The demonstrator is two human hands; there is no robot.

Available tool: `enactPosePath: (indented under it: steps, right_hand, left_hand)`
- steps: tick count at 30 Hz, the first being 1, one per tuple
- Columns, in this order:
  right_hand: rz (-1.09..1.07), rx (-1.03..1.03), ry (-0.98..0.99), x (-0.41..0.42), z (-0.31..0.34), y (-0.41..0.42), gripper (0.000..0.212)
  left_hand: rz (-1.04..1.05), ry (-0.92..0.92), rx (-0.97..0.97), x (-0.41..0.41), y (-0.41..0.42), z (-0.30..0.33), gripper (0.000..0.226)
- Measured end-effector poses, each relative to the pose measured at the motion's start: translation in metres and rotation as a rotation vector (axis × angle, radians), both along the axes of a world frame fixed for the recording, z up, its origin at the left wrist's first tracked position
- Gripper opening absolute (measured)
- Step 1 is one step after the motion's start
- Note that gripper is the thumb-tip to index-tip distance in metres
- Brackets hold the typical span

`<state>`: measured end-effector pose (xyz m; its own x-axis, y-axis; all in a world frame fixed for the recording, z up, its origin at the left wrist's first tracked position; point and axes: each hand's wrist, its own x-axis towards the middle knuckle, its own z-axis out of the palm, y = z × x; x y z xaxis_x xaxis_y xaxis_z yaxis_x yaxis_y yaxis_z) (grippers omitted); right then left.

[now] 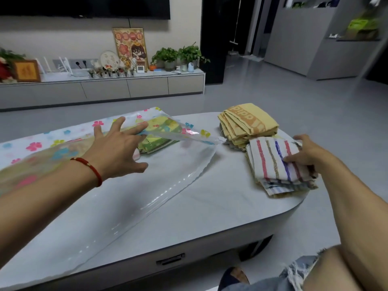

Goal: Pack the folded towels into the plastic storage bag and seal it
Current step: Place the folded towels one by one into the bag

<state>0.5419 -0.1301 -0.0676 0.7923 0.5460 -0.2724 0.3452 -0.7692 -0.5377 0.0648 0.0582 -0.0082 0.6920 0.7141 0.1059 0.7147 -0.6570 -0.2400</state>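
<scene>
A clear plastic storage bag [163, 177] printed with coloured flowers lies across the left of the white table [210, 206], its mouth facing right. A green and yellow folded towel [159, 131] lies inside it. My left hand [119, 148] has its fingers spread and lifts the bag's upper flap [189, 133]. At the right, my right hand [308, 152] grips a white towel with red, brown and blue stripes [273, 160], the top of a small pile. Behind it sits a folded yellow and orange towel [247, 122].
The table's rounded right end and front edge are close to my knee [327, 269]. More folded cloths [281, 185] lie under the striped towel. A long low cabinet [105, 89] with plants and frames stands beyond the table across grey floor.
</scene>
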Motion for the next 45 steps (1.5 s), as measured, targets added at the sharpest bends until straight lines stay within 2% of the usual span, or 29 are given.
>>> enactPosePath:
  steps: [2, 6, 8, 10, 15, 16, 18, 20, 21, 24, 26, 29, 33, 35, 39, 41, 45]
  right_hand:
    - [0.041, 0.09, 0.153, -0.002, 0.004, -0.003, 0.079]
    - [0.093, 0.341, 0.492, -0.029, 0.016, -0.011, 0.037]
    - [0.2, 0.447, 0.657, -0.048, 0.03, -0.012, 0.039]
    - [0.357, 0.45, 0.779, -0.075, 0.047, -0.006, 0.043]
    - [0.782, 0.305, 0.799, -0.183, 0.036, 0.051, 0.036]
    - [0.792, 0.34, 0.831, -0.208, 0.025, 0.069, 0.037]
    - [0.635, 0.509, 0.889, -0.246, 0.002, 0.107, 0.038]
    - [0.363, 0.671, 0.838, -0.266, -0.024, 0.141, 0.036]
    - [0.254, 0.681, 0.754, -0.27, -0.038, 0.154, 0.035]
    - [0.0, 0.547, 0.491, -0.273, -0.074, 0.171, 0.032]
    - [-0.085, 0.556, 0.444, -0.278, -0.087, 0.18, 0.027]
    - [-0.144, 0.612, 0.411, -0.292, -0.097, 0.195, 0.03]
    - [-0.133, 0.638, 0.321, -0.298, -0.102, 0.213, 0.049]
    - [-0.121, 0.656, 0.383, -0.297, -0.097, 0.224, 0.054]
    - [0.085, 0.573, 0.491, -0.292, -0.082, 0.242, 0.07]
    - [0.043, 0.55, 0.46, -0.283, -0.076, 0.24, 0.066]
    - [-0.161, 0.654, 0.241, -0.279, -0.081, 0.214, 0.052]
  left_hand:
    - [-0.004, -0.038, -0.026, -0.001, 0.001, 0.006, 0.082]
    - [-0.004, -0.116, -0.108, 0.0, 0.004, 0.021, 0.084]
    - [0.002, -0.125, -0.139, 0.003, 0.007, 0.029, 0.089]
    - [0.009, -0.123, -0.169, 0.005, 0.01, 0.038, 0.092]
    - [0.015, -0.121, -0.219, 0.011, 0.016, 0.056, 0.087]
    - [0.014, -0.121, -0.22, 0.012, 0.017, 0.059, 0.087]
    - [0.015, -0.121, -0.219, 0.011, 0.019, 0.062, 0.088]
    - [0.023, -0.124, -0.214, 0.009, 0.021, 0.065, 0.088]
    - [0.02, -0.125, -0.208, 0.007, 0.021, 0.065, 0.087]
    - [-0.011, -0.122, -0.195, 0.003, 0.022, 0.066, 0.082]
    - [-0.02, -0.13, -0.211, 0.001, 0.021, 0.064, 0.082]
    - [-0.04, -0.138, -0.216, -0.002, 0.019, 0.061, 0.081]
    - [-0.061, -0.143, -0.218, -0.008, 0.013, 0.059, 0.074]
    - [-0.079, -0.144, -0.212, -0.011, 0.01, 0.06, 0.073]
    - [-0.078, -0.143, -0.215, -0.013, 0.006, 0.063, 0.074]
    - [-0.065, -0.141, -0.219, -0.013, 0.006, 0.064, 0.077]
    - [-0.045, -0.145, -0.235, -0.011, 0.007, 0.06, 0.079]
